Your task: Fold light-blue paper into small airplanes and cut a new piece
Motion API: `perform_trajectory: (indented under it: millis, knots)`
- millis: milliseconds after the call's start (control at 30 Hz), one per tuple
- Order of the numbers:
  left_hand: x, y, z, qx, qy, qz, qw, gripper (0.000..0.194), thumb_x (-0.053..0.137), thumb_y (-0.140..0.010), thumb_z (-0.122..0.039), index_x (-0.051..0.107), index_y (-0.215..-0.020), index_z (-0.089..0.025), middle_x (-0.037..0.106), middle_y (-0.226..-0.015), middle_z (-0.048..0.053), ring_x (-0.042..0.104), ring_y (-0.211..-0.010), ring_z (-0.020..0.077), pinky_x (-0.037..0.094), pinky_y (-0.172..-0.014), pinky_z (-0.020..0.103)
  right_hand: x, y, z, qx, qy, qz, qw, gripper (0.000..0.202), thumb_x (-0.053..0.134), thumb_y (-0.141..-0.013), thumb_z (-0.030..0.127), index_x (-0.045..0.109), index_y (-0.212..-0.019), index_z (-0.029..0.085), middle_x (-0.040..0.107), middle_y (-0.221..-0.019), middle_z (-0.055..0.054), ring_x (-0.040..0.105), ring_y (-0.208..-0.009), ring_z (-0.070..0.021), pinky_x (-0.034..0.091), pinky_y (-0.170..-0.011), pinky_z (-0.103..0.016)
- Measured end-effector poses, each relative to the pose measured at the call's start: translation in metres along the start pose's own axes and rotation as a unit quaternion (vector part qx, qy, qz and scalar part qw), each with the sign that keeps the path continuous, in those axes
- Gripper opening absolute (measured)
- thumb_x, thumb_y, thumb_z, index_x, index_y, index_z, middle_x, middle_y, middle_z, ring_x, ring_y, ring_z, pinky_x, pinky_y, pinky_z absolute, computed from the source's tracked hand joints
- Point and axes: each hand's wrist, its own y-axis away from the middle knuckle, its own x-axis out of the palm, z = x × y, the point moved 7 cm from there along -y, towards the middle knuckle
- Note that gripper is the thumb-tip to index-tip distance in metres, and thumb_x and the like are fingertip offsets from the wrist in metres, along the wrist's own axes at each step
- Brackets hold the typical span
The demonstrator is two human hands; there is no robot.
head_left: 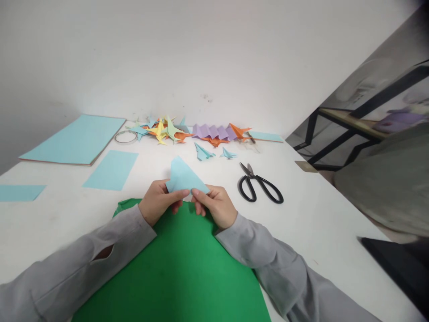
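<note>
Between my two hands is a folded piece of light blue paper [184,175], raised over the far edge of a green mat [181,264]. My left hand [161,201] pinches its lower left side between thumb and fingers. On the lower right side, my right hand [216,203] pinches it the same way, the two thumbs almost meeting. Just beyond the hands lie two small folded blue paper pieces, a larger one [203,152] and a smaller one [229,154]. Black-handled scissors [256,179] rest to the right with blades apart.
A blue paper stack [77,138], a loose blue sheet [112,170] and a blue strip [22,192] lie left. Along the wall are a roll of tape [126,137], colourful folded paper pieces [167,130] and purple pleated paper [214,132]. A black-framed shelf [335,120] stands right.
</note>
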Motion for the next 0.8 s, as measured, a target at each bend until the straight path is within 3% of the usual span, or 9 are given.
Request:
perform_trajectory:
  millis: [267, 500, 667, 800]
  knots:
    - [-0.0006, -0.0006, -0.0003, -0.019, 0.069, -0.011, 0.997, 0.025, 0.068, -0.065, -0.031, 0.052, -0.057, -0.012, 0.053, -0.047, -0.003, 0.045, -0.034, 0.0062, 0.034, -0.032, 0.019, -0.0018, -0.0008, -0.0054, 0.008, -0.033, 0.007, 0.999, 0.029, 0.059, -0.074, 0.038, 0.061, -0.059, 0.013, 0.056, -0.040, 0.002, 0.044, -0.033, -0.0064, 0.033, -0.038, -0.019]
    - [0.0009, -0.0023, 0.0015, -0.021, 0.029, 0.014, 0.999, 0.030, 0.066, -0.066, -0.036, 0.050, -0.056, -0.013, 0.051, -0.043, -0.005, 0.044, -0.033, 0.0054, 0.035, -0.032, 0.017, -0.0023, -0.0009, -0.0033, -0.007, -0.034, 0.008, 0.999, 0.029, 0.059, -0.074, 0.037, 0.060, -0.057, 0.013, 0.056, -0.041, 0.001, 0.044, -0.034, -0.0067, 0.032, -0.038, -0.020]
    - [0.0089, 0.0022, -0.0020, -0.021, -0.059, 0.069, 0.996, 0.027, 0.068, -0.063, -0.035, 0.054, -0.060, -0.012, 0.050, -0.041, -0.005, 0.043, -0.032, 0.0058, 0.034, -0.033, 0.018, -0.0032, -0.0002, -0.0031, 0.002, -0.012, -0.006, 1.000, 0.028, 0.064, -0.070, 0.040, 0.059, -0.060, 0.014, 0.056, -0.045, 0.002, 0.046, -0.037, -0.0071, 0.034, -0.038, -0.019]
    - [0.0060, 0.0022, -0.0029, -0.004, -0.046, 0.058, 0.997, 0.025, 0.065, -0.068, -0.035, 0.056, -0.063, -0.012, 0.047, -0.038, -0.006, 0.040, -0.031, 0.0050, 0.030, -0.032, 0.017, -0.0015, 0.0004, 0.0000, -0.009, -0.029, -0.012, 0.999, 0.026, 0.068, -0.067, 0.039, 0.061, -0.063, 0.014, 0.058, -0.050, 0.002, 0.048, -0.042, -0.0082, 0.036, -0.041, -0.021]
